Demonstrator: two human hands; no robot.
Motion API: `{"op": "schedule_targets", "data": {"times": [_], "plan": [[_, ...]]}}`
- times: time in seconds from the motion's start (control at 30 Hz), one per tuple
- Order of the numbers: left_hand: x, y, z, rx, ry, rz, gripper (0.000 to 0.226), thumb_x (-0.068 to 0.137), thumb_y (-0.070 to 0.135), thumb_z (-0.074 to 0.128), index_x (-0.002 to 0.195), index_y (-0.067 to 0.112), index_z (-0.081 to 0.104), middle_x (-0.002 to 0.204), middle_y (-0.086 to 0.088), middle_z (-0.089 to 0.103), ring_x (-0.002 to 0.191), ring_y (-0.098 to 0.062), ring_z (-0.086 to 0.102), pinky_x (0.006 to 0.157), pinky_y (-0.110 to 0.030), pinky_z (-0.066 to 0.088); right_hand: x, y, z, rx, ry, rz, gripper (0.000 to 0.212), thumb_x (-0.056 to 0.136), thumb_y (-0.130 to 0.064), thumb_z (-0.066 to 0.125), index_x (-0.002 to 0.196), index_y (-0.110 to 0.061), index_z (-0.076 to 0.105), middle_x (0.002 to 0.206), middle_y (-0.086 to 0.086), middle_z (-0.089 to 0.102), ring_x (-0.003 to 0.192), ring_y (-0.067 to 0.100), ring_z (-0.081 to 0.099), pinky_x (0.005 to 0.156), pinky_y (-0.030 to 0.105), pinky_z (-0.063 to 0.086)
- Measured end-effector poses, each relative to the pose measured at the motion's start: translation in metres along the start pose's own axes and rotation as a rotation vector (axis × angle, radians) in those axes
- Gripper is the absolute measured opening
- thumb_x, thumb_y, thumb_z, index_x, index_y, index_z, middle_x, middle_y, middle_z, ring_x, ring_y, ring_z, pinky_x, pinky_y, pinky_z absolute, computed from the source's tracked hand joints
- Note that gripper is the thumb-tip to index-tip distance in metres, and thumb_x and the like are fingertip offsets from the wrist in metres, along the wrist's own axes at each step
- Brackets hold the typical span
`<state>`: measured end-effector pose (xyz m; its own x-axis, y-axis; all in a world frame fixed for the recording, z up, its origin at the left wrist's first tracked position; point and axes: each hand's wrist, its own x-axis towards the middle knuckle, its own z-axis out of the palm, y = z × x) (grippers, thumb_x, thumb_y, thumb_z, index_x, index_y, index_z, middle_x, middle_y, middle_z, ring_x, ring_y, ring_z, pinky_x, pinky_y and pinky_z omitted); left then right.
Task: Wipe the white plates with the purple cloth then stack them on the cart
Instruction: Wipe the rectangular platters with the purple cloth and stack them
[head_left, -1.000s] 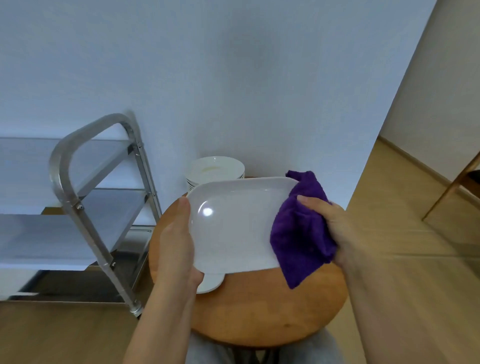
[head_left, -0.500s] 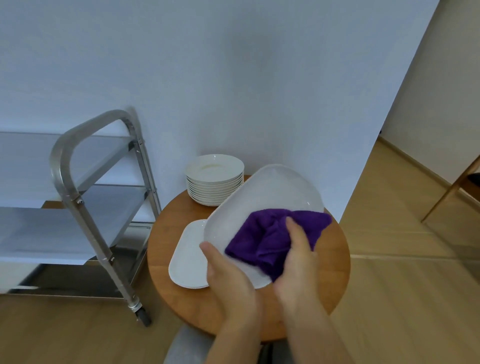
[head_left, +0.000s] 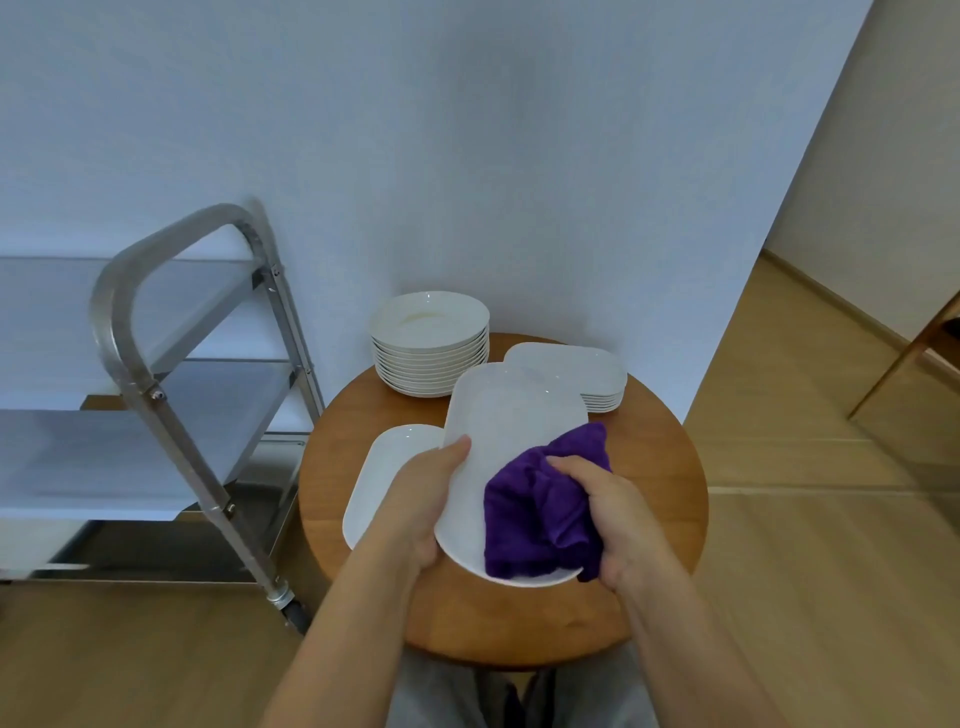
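Observation:
My left hand (head_left: 423, 506) grips the left edge of a white rectangular plate (head_left: 511, 421), held tilted above the round wooden table (head_left: 660, 467). My right hand (head_left: 608, 512) holds the bunched purple cloth (head_left: 540, 514) against the plate's lower right part. One white rectangular plate (head_left: 379, 478) lies flat on the table to the left, partly under the held plate. Behind it stand a stack of round white plates (head_left: 431, 343) and a stack of rectangular white plates (head_left: 587, 371). The steel cart (head_left: 156, 395) with its shelves stands to the left.
A blue-white wall rises right behind the table. Wooden floor spreads to the right, where a wooden chair leg (head_left: 904, 358) shows at the edge. The cart's caster wheel (head_left: 293, 613) sits close to the table's left side. My knees show under the table's near edge.
The plate has turned from held broadside to lengthwise and come lower. The cloth slid from the plate's right edge to its lower right face. The view tilted down, showing the rectangular stack.

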<state>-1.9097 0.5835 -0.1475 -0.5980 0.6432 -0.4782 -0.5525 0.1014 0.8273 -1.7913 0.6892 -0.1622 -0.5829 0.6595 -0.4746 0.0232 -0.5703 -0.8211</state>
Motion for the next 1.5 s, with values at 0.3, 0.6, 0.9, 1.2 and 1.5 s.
{"op": "schedule_targets", "data": {"times": [0.3,0.6,0.9,1.2,1.5], "plan": [[0.011,-0.021,0.018,-0.147,0.22,0.211,0.014,0.096,0.039,0.047,0.088,0.03,0.054,0.094,-0.003,0.067,0.089,-0.025,0.064,0.08,-0.042,0.055,-0.007,0.023,0.012,0.184,0.152,-0.157,0.023,0.076,-0.022,0.075,0.096,-0.019,0.063,0.084,0.005,0.07,0.077,0.024,0.068,0.056,0.031,0.053],[0.003,-0.058,0.042,-0.402,0.31,0.148,0.037,0.093,0.049,0.046,0.124,0.029,0.048,0.116,0.003,0.061,0.105,-0.025,0.06,0.09,-0.044,0.052,-0.013,0.049,0.013,0.292,0.238,-0.098,0.018,0.077,-0.026,0.073,0.093,-0.019,0.065,0.077,0.0,0.072,0.076,0.021,0.068,0.053,0.026,0.049],[-0.001,-0.019,-0.06,0.172,-0.203,0.458,0.083,0.054,0.057,0.072,0.127,0.058,0.031,0.15,0.015,0.031,0.138,-0.014,0.031,0.112,-0.045,0.026,-0.003,0.001,-0.049,0.13,-0.102,0.259,0.023,0.062,-0.017,0.071,0.078,-0.002,0.067,0.065,0.015,0.067,0.051,0.024,0.065,0.044,0.027,0.052],[-0.011,0.013,-0.06,0.996,-0.225,0.753,0.03,0.059,0.025,0.086,0.083,0.031,0.069,0.111,0.004,0.069,0.121,-0.007,0.052,0.113,-0.039,0.031,0.009,0.008,-0.055,0.252,0.036,0.428,0.036,0.092,-0.032,0.047,0.079,0.001,0.057,0.052,0.019,0.064,0.038,0.032,0.061,0.028,0.041,0.046],[-0.008,-0.006,-0.053,0.314,0.122,0.612,0.05,0.045,0.047,0.075,0.088,0.023,0.067,0.08,0.007,0.075,0.076,-0.014,0.071,0.053,-0.02,0.055,0.026,-0.015,-0.075,0.348,0.122,0.074,0.017,0.081,-0.022,0.065,0.094,-0.011,0.067,0.089,0.011,0.073,0.077,0.027,0.068,0.063,0.039,0.054]]}}
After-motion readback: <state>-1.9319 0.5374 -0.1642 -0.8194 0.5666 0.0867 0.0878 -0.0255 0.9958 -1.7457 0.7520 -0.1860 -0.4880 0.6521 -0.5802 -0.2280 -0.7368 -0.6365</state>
